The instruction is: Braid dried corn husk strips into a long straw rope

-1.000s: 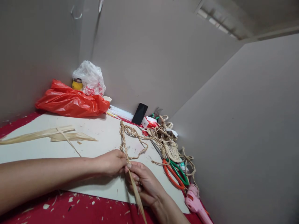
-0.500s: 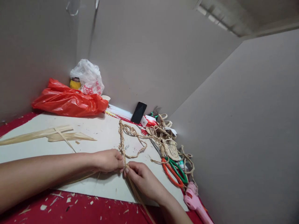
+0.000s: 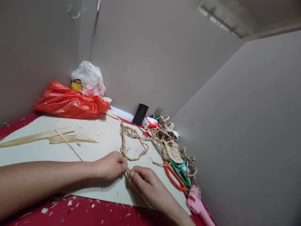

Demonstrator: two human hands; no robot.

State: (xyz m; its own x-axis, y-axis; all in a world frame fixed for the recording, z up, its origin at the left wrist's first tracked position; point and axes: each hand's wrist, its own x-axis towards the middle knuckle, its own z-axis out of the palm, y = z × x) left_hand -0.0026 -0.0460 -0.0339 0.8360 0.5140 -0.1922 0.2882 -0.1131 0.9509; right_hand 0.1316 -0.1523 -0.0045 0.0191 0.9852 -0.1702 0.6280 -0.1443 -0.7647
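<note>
A braided straw cord (image 3: pixel 123 141) runs down the white board (image 3: pixel 103 127) to both my hands. My left hand (image 3: pixel 113 165) is closed, its fingertips pinching the cord near its lower end. Just to the right, my right hand (image 3: pixel 145 180) pinches the loose strands below the braid between thumb and forefinger. The tips of the two hands are close together. Flat dry straw leaves (image 3: pixel 72 138) lie on the board beyond my left forearm. Part of the strands is hidden behind my fingers.
Orange-and-green-handled scissors (image 3: pixel 176 175), a tangle of braided cord (image 3: pixel 172 150) and a pink glue gun (image 3: pixel 197 204) lie along the right. A phone (image 3: pixel 140 114) leans at the back wall. A red plastic bag (image 3: pixel 70 102) sits back left. Scraps litter the red cloth (image 3: pixel 94 216).
My left hand has turned slightly, and both hands have shifted a little down in view. The long strands that trailed below my right hand no longer show there.
</note>
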